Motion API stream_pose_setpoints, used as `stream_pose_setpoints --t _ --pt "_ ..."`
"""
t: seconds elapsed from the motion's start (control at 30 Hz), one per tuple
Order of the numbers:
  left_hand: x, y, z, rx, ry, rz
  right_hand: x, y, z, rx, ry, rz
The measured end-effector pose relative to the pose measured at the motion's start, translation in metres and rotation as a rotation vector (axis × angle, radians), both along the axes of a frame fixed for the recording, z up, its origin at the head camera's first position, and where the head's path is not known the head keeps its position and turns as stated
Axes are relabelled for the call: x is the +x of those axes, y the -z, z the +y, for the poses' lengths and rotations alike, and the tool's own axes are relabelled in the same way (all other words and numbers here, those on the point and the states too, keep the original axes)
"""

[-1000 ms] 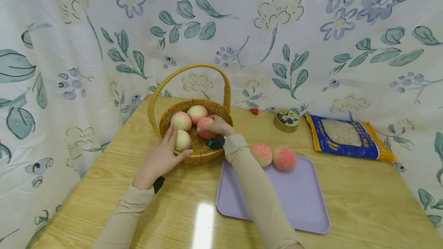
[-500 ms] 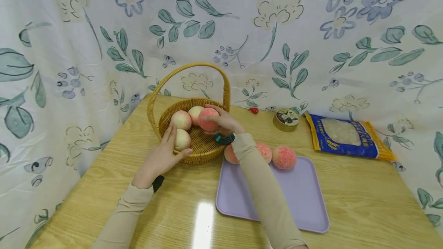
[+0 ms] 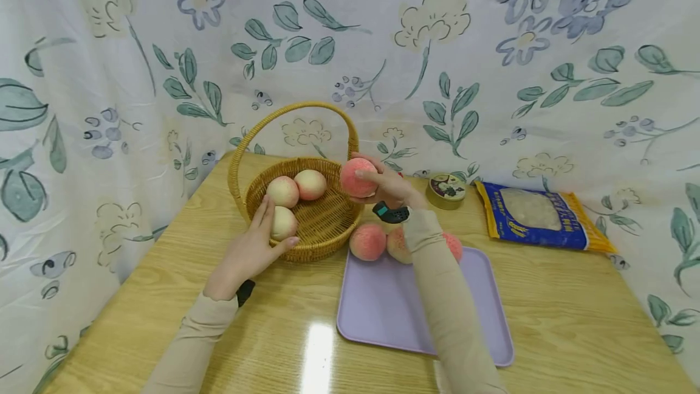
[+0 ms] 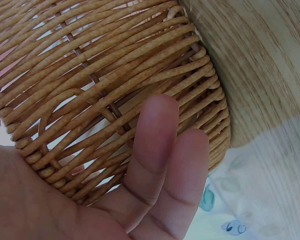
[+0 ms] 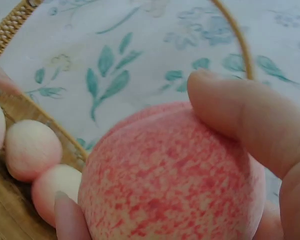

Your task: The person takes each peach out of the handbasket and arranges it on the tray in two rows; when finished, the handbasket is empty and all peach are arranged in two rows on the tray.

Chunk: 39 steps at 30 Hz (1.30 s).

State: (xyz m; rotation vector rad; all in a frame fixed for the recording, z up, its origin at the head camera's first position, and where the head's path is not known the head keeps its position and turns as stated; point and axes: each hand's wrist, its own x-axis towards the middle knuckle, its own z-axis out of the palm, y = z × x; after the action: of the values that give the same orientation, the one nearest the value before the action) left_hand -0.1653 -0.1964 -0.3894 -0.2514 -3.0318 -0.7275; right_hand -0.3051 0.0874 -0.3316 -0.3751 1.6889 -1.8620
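Note:
My right hand (image 3: 391, 182) holds a pink peach (image 3: 356, 176) in the air beside the right side of a wicker basket (image 3: 322, 251); the right wrist view shows the thumb and fingers round this speckled peach (image 5: 170, 175). My left hand (image 3: 246, 257) rests on the basket's front left rim, its fingers straight and its thumb spread. Two of its fingers (image 4: 157, 135) lie against the outside of the basket wall (image 4: 125, 75) in the left wrist view. Inside the basket sit three paler peaches (image 3: 311, 184), the nearest partly hidden by the left hand.
A lilac tray (image 3: 377, 315) lies right of the basket, with three peaches (image 3: 367, 242) along its far edge, partly covered by the right arm. Behind stand a round tin (image 3: 446, 190) and a blue and yellow bag (image 3: 541, 217). The basket's tall handle (image 3: 306, 105) arches above it.
My right hand has lifted the pink peach out of the basket and moved it rightward past the rim. The left hand has stayed on the basket.

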Motion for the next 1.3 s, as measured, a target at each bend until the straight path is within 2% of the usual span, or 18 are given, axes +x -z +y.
stream_pose_setpoints --t 0.3,0.47,0.6,0.77,1.0,1.17,1.3 --pt "-0.003 0.002 -0.001 -0.002 0.005 -0.001 -0.003 -0.002 0.068 0.039 0.071 0.081" --pt "-0.004 0.002 0.000 0.014 0.019 0.003 0.009 -0.005 0.109 0.090 0.151 0.090" --pt "-0.002 0.000 -0.004 0.014 0.013 0.001 0.015 0.000 0.138 0.126 0.179 0.085" --pt "-0.002 -0.001 -0.006 -0.006 0.015 -0.015 0.027 0.009 0.176 0.163 0.199 0.107" --pt "-0.003 -0.001 -0.002 0.015 0.031 -0.036 0.057 0.032 0.228 0.202 0.229 0.079" --pt "-0.004 -0.001 0.000 0.017 0.037 -0.041 0.075 0.054 0.248 0.187 0.224 0.024" --pt "-0.004 -0.002 0.002 0.014 0.039 -0.037 0.084 0.067 0.253 0.143 0.219 0.001"
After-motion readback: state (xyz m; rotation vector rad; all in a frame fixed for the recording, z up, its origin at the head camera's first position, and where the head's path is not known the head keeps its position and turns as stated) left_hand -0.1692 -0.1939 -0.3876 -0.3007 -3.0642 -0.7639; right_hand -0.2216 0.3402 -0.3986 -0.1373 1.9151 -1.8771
